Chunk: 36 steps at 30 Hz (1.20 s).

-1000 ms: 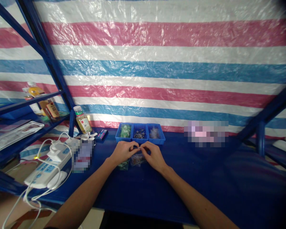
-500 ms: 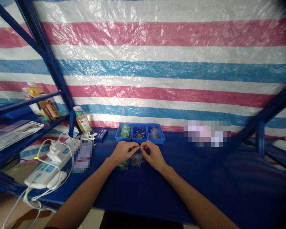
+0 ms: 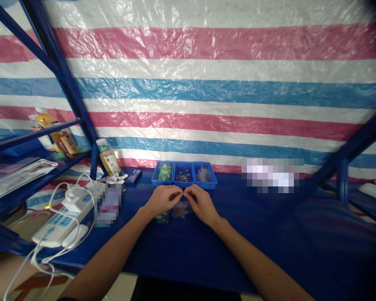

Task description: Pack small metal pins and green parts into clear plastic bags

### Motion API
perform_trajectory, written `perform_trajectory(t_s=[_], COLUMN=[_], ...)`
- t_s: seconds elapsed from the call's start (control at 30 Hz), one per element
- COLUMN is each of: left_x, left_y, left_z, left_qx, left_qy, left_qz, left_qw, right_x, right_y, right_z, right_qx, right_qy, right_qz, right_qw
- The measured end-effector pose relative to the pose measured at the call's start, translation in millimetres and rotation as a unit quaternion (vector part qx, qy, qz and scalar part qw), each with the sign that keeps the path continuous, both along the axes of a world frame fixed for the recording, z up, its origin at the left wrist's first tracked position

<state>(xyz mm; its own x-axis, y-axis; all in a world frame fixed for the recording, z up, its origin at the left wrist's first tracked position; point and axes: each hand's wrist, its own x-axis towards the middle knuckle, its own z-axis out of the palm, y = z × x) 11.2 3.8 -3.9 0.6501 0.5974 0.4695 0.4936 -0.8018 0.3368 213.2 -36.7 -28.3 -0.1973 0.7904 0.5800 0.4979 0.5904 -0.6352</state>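
Note:
My left hand (image 3: 163,200) and my right hand (image 3: 201,202) meet fingertip to fingertip just in front of three joined blue bins. Each is pinched closed on something too small to make out. The left bin (image 3: 163,173) holds pale green pieces, the middle bin (image 3: 183,175) dark and silvery metal pieces, the right bin (image 3: 204,174) clear pieces. Under my hands lie a clear bag (image 3: 181,210) with brownish contents and a green bag (image 3: 163,218), partly covered by my left hand.
On the left of the blue table (image 3: 181,251) are a white power strip (image 3: 54,225) with looping cables, a bottle (image 3: 109,158), a small blue box (image 3: 133,177) and a blurred item. Metal shelving stands at far left; another blurred item lies at back right.
My hands have drawn slightly closer at the fingertips. The thin pale piece visible between them before is now mostly hidden.

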Motion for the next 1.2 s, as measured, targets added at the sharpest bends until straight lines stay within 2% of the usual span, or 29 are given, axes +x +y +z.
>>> perform_trajectory(t_s=[0.43,0.83,1.2], left_x=[1.0,1.1,1.8], left_y=[-0.6,-0.9,-0.1], left_z=[0.0,0.3,0.5], left_qx=[0.017,0.015,0.01], left_qy=[0.002,0.01,0.004], left_qz=[0.003,-0.004,-0.003], left_qw=[1.0,1.0,1.0], right_x=[-0.7,1.4,2.0], right_y=[1.4,0.8,3.1], right_z=[-6.0,-0.8,-6.8], right_qx=[-0.009,-0.001,-0.004], right_qy=[-0.012,-0.018,-0.024], right_qz=[-0.006,0.006,-0.001], right_qw=[1.0,1.0,1.0])
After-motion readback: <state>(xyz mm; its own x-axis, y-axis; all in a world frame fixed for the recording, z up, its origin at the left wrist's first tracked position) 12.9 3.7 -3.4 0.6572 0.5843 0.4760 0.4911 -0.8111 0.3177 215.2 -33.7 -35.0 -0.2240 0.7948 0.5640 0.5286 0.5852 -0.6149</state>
